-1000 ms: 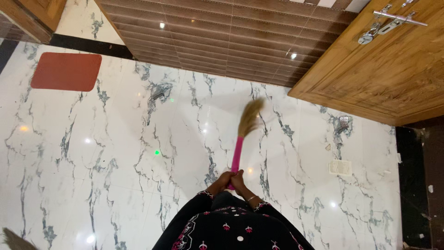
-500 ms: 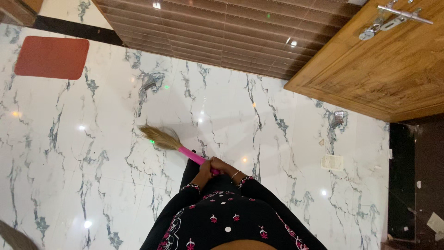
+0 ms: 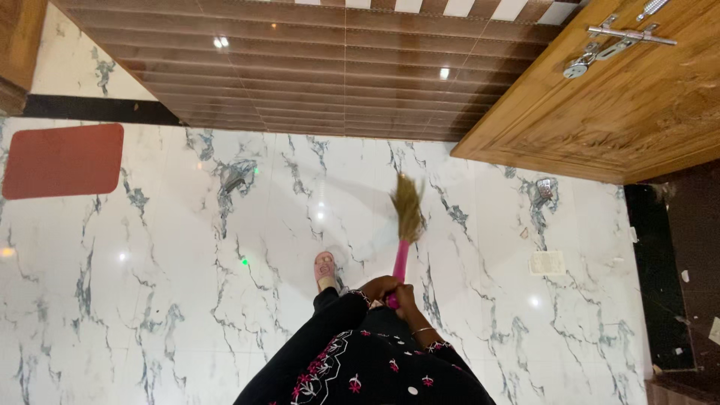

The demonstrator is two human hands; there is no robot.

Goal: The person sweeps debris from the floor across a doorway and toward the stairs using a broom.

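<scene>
**Pink-handled broom being held upright over the marble floor**

Marble, white with grey-green veins, is filling most of the view as the floor (image 3: 150, 300), and it is reflecting small ceiling lights as bright spots. Both hands are meeting low in the middle of the picture, on the lower end of the broom (image 3: 405, 232). The left hand (image 3: 379, 287) is wrapping around the pink handle from the near side, its grip clenched on the broom. The right hand (image 3: 407, 300), with a thin bangle at the wrist, is sitting just below and beside it, and its grip is likewise closing around the same handle, though the fingers are partly hidden by the other hand. The broom is pointing away from the person, nearly upright in the picture, with its straw-coloured bristles fanning slightly at the far end over the floor; whether the tips are touching the marble cannot be told.

A foot in a pink sandal (image 3: 325, 268) is standing on the floor just left of the hands. A black garment with pink embroidery (image 3: 360, 367) is covering the bottom of the view. A red mat (image 3: 64, 160) is lying well apart at the far left. A carved wooden door (image 3: 622, 112) with a metal latch and padlock (image 3: 607, 49) is standing at the upper right, beside a brown striped tiled wall (image 3: 315, 67).
</scene>
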